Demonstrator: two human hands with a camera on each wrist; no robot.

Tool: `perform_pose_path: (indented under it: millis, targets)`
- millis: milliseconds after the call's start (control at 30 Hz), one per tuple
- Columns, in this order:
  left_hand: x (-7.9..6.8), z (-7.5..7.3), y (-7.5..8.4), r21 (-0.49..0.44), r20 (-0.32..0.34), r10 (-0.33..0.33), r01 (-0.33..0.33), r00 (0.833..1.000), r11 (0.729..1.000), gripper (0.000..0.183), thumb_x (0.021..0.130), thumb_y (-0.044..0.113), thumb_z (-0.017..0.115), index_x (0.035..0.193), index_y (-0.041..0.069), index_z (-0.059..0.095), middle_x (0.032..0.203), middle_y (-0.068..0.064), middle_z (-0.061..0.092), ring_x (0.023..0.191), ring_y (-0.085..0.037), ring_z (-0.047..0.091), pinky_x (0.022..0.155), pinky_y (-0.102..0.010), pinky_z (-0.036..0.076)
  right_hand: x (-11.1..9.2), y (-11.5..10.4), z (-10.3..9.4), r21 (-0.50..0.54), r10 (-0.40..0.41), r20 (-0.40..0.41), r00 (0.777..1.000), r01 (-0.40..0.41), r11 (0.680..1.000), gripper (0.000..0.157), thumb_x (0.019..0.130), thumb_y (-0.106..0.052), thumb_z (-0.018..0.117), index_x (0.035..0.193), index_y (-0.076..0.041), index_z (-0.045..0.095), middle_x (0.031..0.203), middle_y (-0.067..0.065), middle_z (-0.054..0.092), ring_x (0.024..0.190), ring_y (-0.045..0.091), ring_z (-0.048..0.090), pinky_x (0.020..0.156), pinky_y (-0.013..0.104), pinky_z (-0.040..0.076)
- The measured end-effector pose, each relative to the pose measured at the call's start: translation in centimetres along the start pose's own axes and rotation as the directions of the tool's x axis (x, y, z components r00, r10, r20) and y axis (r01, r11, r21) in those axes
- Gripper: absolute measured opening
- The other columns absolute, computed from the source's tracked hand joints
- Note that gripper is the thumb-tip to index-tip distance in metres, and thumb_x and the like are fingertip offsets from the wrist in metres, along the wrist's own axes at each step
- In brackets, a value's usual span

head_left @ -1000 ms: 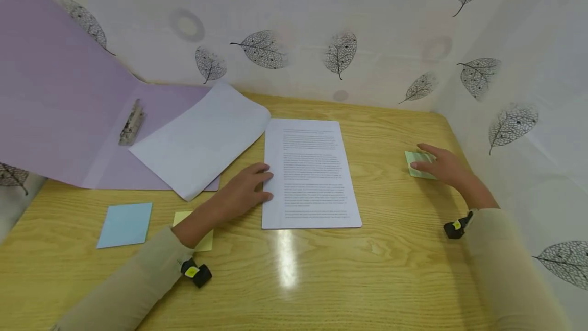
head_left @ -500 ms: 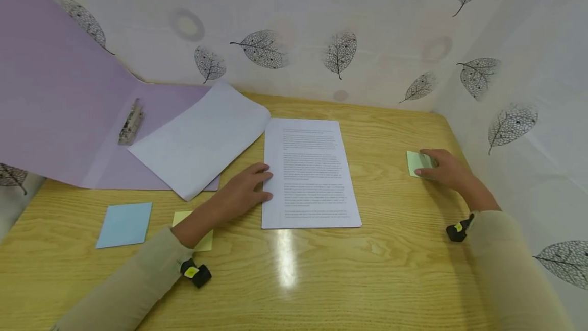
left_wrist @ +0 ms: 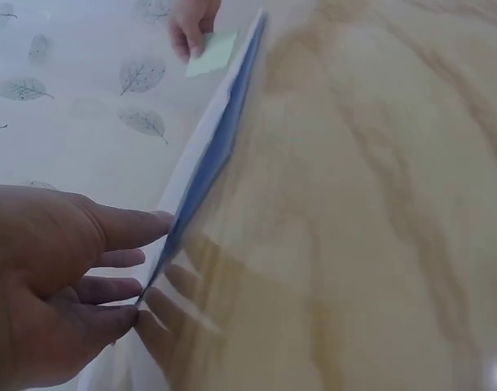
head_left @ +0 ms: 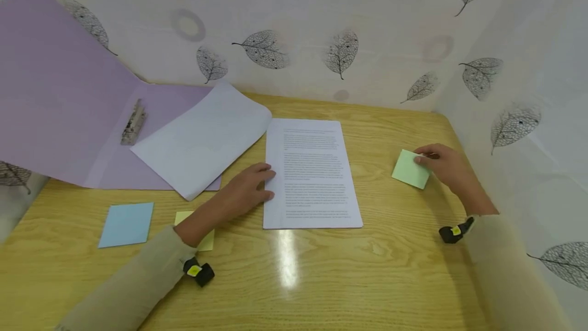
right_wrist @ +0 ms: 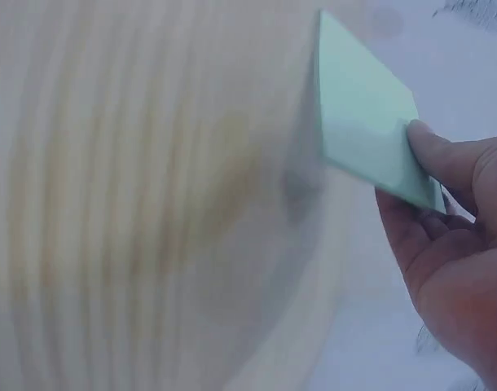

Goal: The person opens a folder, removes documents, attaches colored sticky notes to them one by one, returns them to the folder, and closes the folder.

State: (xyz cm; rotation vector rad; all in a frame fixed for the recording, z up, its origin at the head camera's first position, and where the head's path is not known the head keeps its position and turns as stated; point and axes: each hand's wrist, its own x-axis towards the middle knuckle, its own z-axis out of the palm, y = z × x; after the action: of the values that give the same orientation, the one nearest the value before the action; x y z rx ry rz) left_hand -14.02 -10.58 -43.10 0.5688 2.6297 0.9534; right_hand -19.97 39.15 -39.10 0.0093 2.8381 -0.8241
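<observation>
In the head view, my left hand (head_left: 243,193) rests at the left edge of a stack of printed white sheets (head_left: 314,178), its fingertips and thumb touching the edge. The left wrist view shows the fingers (left_wrist: 130,228) against the stack's edge, loosely bent. At the right, my right hand (head_left: 443,165) pinches a pad of light green sticky notes (head_left: 410,170) by its right corner. In the right wrist view the green pad (right_wrist: 362,114) is tilted, thumb on one face and fingers behind, over the table.
An open purple folder (head_left: 69,96) with a metal clip (head_left: 133,122) lies at the left, a loose white sheet (head_left: 202,139) across it. A blue sticky note pad (head_left: 125,225) and a yellow one (head_left: 207,241), partly under my left forearm, lie in front. Leaf-patterned cloth (head_left: 303,9) bounds the table (head_left: 321,280).
My right hand has taken hold of the green sticky note pad, turned it and moved it slightly left and nearer. The left hand has stayed at the sheets.
</observation>
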Motion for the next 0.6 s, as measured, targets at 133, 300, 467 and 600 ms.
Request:
perform_pose_path:
  millis: [133, 300, 467, 600]
  targets:
    - [1.0, 0.1, 0.6, -0.009, -0.031, 0.022, -0.023, 0.999, 1.000, 0.052, 0.101, 0.027, 0.063, 0.148, 0.009, 0.050, 0.157, -0.012, 0.041, 0.147, -0.031, 0.037, 0.118, -0.050, 0.035, -0.9, -4.6, 1.5, 0.120, -0.061, -0.022, 0.998, 0.063, 0.991, 0.047, 0.101, -0.044, 0.059, 0.133, -0.009, 0.063, 0.132, 0.013, 0.059, 0.110, 0.022, 0.054, 0.084, 0.027, 0.047]
    - [2.6, 0.4, 2.7, -0.274, -0.056, 0.072, -0.085, 0.996, 0.958, 0.053, 0.104, 0.033, 0.058, 0.152, 0.017, 0.045, 0.153, -0.005, 0.048, 0.139, -0.023, 0.049, 0.112, -0.042, 0.044, -1.3, -11.0, 4.6, 0.248, -0.175, 0.002, 0.985, 0.169, 0.954, 0.031, 0.101, -0.031, 0.062, 0.125, -0.012, 0.069, 0.124, 0.007, 0.065, 0.105, 0.017, 0.056, 0.084, 0.019, 0.047]
    - [3.9, 0.9, 4.8, -0.545, -0.025, 0.092, -0.091, 0.995, 0.834, 0.058, 0.104, 0.036, 0.056, 0.157, 0.023, 0.036, 0.142, -0.004, 0.059, 0.124, -0.018, 0.062, 0.102, -0.040, 0.053, -1.9, -15.9, 7.8, 0.395, -0.257, 0.049, 0.965, 0.218, 0.892, 0.025, 0.102, -0.026, 0.062, 0.121, -0.013, 0.072, 0.121, 0.004, 0.066, 0.103, 0.020, 0.060, 0.084, 0.024, 0.052]
    - [4.2, 0.8, 5.1, -0.680, 0.002, 0.112, -0.081, 0.994, 0.729, 0.057, 0.104, 0.025, 0.057, 0.157, 0.020, 0.036, 0.132, -0.010, 0.065, 0.112, -0.021, 0.068, 0.096, -0.044, 0.056, -2.1, -18.1, 9.6, 0.498, -0.275, 0.036, 0.961, 0.221, 0.838, 0.026, 0.102, -0.024, 0.061, 0.122, -0.010, 0.070, 0.121, 0.007, 0.064, 0.099, 0.022, 0.060, 0.081, 0.027, 0.055]
